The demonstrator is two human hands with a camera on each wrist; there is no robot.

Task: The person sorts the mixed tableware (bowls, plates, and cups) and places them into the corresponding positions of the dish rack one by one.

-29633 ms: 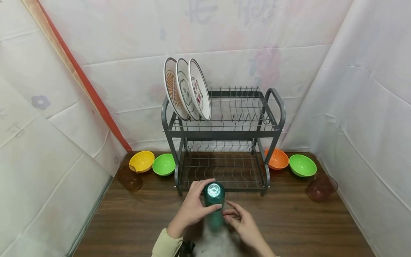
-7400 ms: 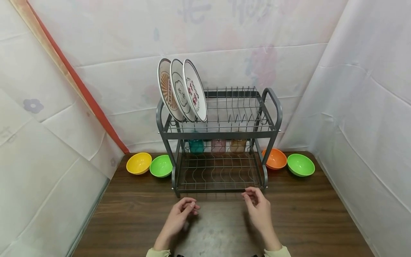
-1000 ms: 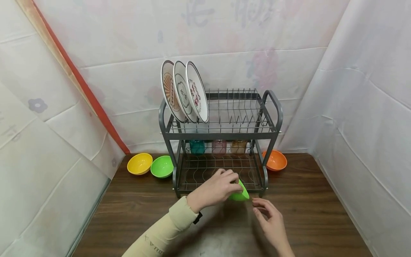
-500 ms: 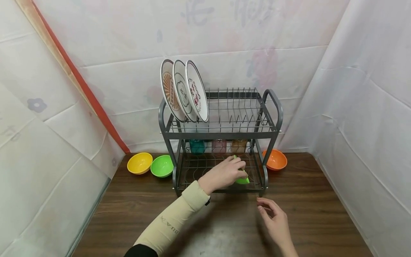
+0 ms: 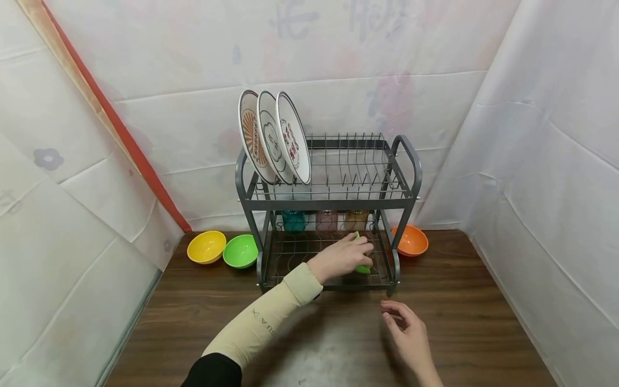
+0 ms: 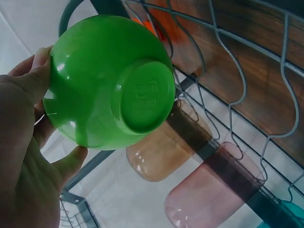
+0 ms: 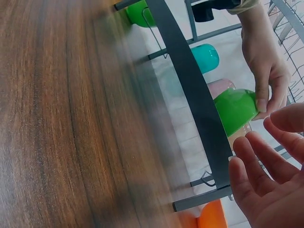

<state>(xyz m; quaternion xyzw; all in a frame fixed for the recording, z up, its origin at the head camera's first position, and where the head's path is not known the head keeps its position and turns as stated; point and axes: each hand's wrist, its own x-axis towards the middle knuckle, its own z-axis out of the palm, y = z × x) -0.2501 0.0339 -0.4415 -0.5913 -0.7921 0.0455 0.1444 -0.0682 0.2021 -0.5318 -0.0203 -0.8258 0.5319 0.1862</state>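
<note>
My left hand [image 5: 342,257] grips the rim of a green bowl [image 6: 95,85], which stands on edge at the right part of the lower rack tier [image 5: 290,279]. In the left wrist view, the thumb and fingers of that hand [image 6: 28,118] hold the bowl's edge, its base ring showing. Behind it an amber cup [image 6: 166,152] and a pink cup [image 6: 209,190] sit at the rack's back. My right hand [image 5: 408,338], fingers loosely bent and holding nothing, hovers over the table in front of the rack's right leg.
Three plates [image 5: 294,140] stand at the left of the upper tier. A teal cup [image 5: 293,221] is behind the lower tier's left part. Yellow [image 5: 206,247] and green [image 5: 240,251] bowls lie left of the rack, an orange bowl [image 5: 412,241] right of it.
Since a second ago, my left hand has carried the green bowl from in front of the rack onto the lower tier. Earlier the cups came to the rack's back. My right hand has barely moved.
</note>
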